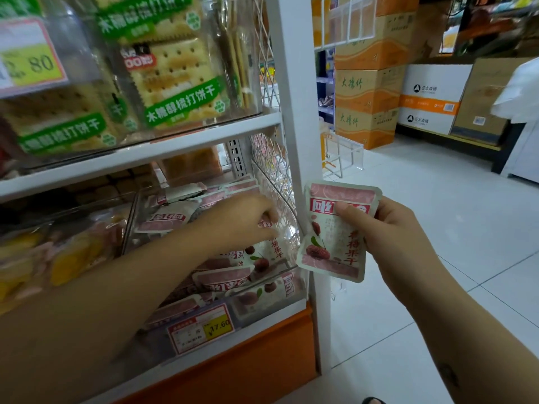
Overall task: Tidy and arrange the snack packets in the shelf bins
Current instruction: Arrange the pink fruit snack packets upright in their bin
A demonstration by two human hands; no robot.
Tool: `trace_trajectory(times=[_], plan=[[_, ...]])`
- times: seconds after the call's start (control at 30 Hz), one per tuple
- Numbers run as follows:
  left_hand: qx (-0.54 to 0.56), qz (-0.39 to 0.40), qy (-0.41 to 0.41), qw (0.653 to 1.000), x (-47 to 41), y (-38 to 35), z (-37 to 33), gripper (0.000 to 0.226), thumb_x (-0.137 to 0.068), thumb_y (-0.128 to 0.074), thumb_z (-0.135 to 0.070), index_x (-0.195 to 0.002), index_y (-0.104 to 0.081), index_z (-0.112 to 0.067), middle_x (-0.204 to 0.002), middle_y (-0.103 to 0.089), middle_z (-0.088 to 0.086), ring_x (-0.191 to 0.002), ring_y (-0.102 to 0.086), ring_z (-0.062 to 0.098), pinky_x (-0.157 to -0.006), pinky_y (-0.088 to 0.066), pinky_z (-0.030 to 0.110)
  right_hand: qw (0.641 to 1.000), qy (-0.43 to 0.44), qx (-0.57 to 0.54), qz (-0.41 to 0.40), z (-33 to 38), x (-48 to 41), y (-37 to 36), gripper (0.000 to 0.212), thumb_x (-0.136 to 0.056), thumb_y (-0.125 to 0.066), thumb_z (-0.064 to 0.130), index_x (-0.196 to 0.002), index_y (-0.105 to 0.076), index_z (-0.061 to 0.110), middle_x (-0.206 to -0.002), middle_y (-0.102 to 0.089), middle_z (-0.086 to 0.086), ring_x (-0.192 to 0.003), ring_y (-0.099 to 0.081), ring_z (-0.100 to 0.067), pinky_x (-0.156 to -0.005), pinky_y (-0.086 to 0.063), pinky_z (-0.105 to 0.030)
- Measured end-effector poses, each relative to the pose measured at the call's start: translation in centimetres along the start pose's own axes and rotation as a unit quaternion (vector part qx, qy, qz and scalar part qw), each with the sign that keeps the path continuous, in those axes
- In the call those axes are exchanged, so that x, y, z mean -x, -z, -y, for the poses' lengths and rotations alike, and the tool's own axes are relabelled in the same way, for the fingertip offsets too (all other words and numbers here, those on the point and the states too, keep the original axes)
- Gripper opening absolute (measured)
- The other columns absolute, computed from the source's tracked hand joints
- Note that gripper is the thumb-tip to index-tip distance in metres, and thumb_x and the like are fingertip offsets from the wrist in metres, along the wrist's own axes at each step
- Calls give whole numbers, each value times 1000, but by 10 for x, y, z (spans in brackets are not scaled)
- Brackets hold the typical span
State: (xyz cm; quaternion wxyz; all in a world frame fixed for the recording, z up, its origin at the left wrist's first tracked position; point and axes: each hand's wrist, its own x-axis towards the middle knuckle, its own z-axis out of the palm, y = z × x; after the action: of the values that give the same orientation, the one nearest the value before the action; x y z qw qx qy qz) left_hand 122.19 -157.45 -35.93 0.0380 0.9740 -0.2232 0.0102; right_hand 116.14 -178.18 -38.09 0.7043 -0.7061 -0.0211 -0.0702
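Snack packets (224, 278) are lying heaped in the clear bin (287, 269) at lower centre. Left grip (242, 220) is lying inside it, fingers (269, 217) curled among them; pinching or not, one cannot tell. Right grip (393, 234) is pinching one pink packet (335, 237) just right of the white post (294, 112).
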Motion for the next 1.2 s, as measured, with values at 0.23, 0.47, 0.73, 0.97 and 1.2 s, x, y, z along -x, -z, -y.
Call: trace_trajectory(times=[0.23,0.47,0.73,0.97,1.2], plan=[[30,330,-3,944,6,-2,-37,54,-95,-36,-51,-122,-58,-10,-104,-61,-2,-87,-55,9,-81,-38,26,1000,0,4,-6,2,3,-2,12,-88,-58,22,-93,-69,25,-94,-72,5,-88,-67,-13,-73,-52,-29],[60,285,9,957,3,-17,-44,46,-99,-34,-44,-85,-57,-6,-71,-49,12,-56,-40,13,-56,-36,24,998,24,52,8,3,5,1,13,-88,-58,25,-95,-68,26,-94,-71,7,-87,-67,-11,-78,-54,-31],[74,228,-9,971,13,2,-28,16,-90,-60,-30,-100,-65,-18,-92,-62,-9,-80,-56,2,-66,-42,13,998,21,58,7,6,4,5,17,-89,-57,27,-101,-68,22,-99,-70,4,-91,-66,-16,-84,-53,-38],[152,-16,82,985,30,14,-9,12,-94,-54,-22,-82,-57,-26,-78,-59,-15,-71,-56,-2,-62,-43,19,999,28,39,14,6,5,0,11,-88,-58,26,-90,-68,28,-92,-72,7,-85,-67,-12,-78,-54,-34],[226,-92,155,957,35,-12,-7,17,-98,-41,-15,-83,-47,-19,-82,-64,-5,-68,-65,-6,-52,-47,26,999,40,26,26,5,7,-5,11,-87,-59,24,-86,-68,30,-87,-72,9,-79,-69,-8,-70,-53,-26]])
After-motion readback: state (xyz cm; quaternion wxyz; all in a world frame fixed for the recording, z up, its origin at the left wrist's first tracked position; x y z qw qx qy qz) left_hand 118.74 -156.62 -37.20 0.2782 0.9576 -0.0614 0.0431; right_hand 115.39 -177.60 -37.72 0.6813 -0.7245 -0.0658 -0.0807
